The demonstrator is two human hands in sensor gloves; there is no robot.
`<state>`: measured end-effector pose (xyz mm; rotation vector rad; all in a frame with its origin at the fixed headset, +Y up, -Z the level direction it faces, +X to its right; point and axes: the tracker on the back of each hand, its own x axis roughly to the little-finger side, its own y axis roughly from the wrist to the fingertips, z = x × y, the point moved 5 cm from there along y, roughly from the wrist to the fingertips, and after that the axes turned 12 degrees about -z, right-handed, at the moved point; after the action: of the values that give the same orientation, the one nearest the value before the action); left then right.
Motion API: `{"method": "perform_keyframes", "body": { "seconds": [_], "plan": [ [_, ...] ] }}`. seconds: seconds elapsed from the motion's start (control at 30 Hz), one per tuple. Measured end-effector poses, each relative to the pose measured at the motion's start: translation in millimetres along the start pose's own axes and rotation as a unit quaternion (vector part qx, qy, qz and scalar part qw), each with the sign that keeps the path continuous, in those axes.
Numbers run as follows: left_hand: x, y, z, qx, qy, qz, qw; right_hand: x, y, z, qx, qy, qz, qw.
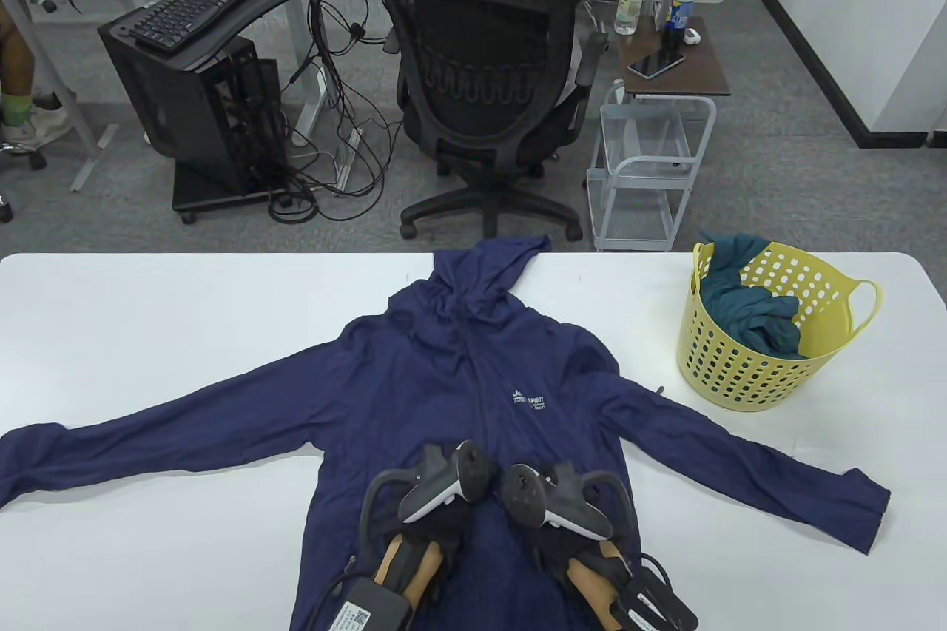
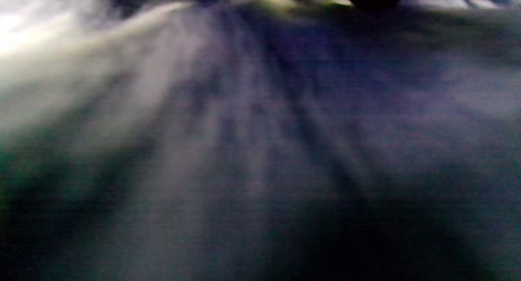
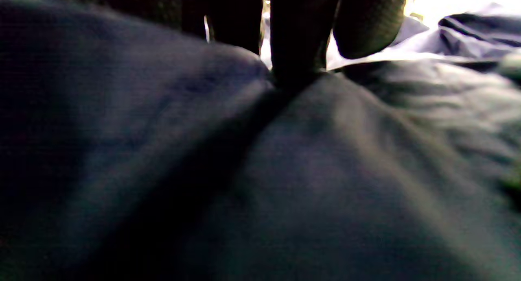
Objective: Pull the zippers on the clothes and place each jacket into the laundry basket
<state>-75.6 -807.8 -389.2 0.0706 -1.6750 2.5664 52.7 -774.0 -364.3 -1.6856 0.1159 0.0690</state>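
A navy hooded jacket (image 1: pixel 459 379) lies face up on the white table (image 1: pixel 148 320), sleeves spread, hood at the far edge. Both gloved hands rest close together on its lower front. My left hand (image 1: pixel 436 531) sits under its tracker, so its fingers are hidden; the left wrist view shows only blurred navy fabric (image 2: pixel 260 130). My right hand (image 1: pixel 555 538) is just right of the centre line. In the right wrist view its fingers (image 3: pixel 297 37) come down onto the jacket (image 3: pixel 346 159) and pinch a raised crease. The yellow laundry basket (image 1: pixel 747 379) stands at the table's right.
A teal garment (image 1: pixel 747 313) lies in the basket. Behind the table's far edge are an office chair (image 1: pixel 488 91) with a seated person, a white wire cart (image 1: pixel 644 172) and a black computer stand (image 1: pixel 200 106).
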Motion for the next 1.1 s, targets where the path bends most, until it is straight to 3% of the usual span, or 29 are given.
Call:
{"method": "perform_keyframes", "body": {
  "seconds": [0.23, 0.4, 0.6, 0.73, 0.83, 0.93, 1.1],
  "plan": [
    [22, 10, -1, -0.004, -0.02, -0.019, 1.0, -28, -17, 17, 0.009, -0.015, 0.049, 0.999],
    [30, 14, 0, -0.002, -0.019, -0.034, 0.999, -39, -37, 8, 0.023, -0.04, 0.088, 0.995],
    [31, 13, -2, -0.005, -0.007, -0.049, 0.999, -41, -52, 0, -0.011, -0.034, 0.103, 0.994],
    [26, 11, -3, -0.017, 0.005, -0.038, 0.999, -39, -52, -4, -0.034, -0.03, 0.09, 0.995],
    [22, 0, -13, -0.069, 0.007, -0.027, 0.997, -33, -47, -6, -0.046, -0.028, 0.068, 0.996],
    [18, -15, -25, -0.114, -0.004, -0.01, 0.993, -22, -37, -7, -0.056, -0.003, 0.037, 0.998],
    [-1, -38, -35, -0.133, -0.054, 0.046, 0.989, 9, -15, -7, -0.044, 0.027, -0.036, 0.998]
  ]
}}
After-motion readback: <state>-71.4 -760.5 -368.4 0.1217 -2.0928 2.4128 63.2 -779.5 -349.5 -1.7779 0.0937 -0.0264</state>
